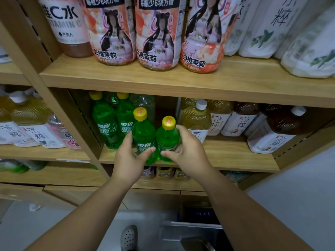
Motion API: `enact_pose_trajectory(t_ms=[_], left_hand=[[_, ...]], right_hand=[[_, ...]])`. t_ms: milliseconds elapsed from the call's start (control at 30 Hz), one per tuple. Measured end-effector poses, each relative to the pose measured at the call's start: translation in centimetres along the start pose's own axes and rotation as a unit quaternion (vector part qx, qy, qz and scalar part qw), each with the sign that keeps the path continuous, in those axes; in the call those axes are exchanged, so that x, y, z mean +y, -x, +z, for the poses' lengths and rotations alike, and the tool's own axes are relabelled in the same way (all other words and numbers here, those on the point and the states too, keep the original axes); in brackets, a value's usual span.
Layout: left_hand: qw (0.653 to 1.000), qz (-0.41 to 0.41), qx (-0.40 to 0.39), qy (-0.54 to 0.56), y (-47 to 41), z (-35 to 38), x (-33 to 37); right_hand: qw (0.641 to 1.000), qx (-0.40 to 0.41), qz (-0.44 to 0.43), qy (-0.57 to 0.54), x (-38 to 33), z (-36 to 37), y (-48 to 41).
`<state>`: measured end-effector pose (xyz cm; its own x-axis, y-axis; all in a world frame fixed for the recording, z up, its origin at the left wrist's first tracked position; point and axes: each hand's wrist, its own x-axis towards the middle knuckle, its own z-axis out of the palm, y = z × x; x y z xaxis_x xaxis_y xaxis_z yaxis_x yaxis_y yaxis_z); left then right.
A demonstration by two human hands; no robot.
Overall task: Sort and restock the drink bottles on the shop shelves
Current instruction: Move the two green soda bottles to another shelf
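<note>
Two green soda bottles with yellow caps stand side by side at the front edge of the middle wooden shelf (235, 156). My left hand (129, 160) is wrapped around the left green bottle (143, 133), thumb across its label. My right hand (186, 153) grips the right green bottle (167, 136) from its right side. Two more green bottles (108, 122) stand behind them to the left, against the shelf's side wall.
Tea bottles with white labels (237, 122) fill the same shelf to the right. Pink peach-jasmine bottles (155, 33) line the upper shelf (126, 77). Small bottles (165, 173) sit on the shelf below. A grey crate (190, 234) and a white shoe (129, 238) are on the floor.
</note>
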<state>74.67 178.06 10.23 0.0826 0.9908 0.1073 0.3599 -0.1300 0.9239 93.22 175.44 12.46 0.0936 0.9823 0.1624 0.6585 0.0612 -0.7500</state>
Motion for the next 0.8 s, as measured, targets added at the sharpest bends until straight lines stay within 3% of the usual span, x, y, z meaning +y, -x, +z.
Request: enact_pose_trajectory(t_ms=[300, 600, 800], left_hand=[[0.996, 0.056, -0.029, 0.068, 3.5, -1.3, 6.4], [0.973, 0.214, -0.021, 0.085, 5.8, -1.1, 18.9], [0.947, 0.288, -0.045, 0.134, 4.8, -1.0, 28.0]], right_hand=[[0.990, 0.095, 0.013, -0.099, -2.3, -5.1, 4.5], [0.957, 0.200, -0.085, -0.191, -8.3, -16.0, 7.2], [0.932, 0.271, -0.162, -0.177, -13.3, -23.9, 6.8]])
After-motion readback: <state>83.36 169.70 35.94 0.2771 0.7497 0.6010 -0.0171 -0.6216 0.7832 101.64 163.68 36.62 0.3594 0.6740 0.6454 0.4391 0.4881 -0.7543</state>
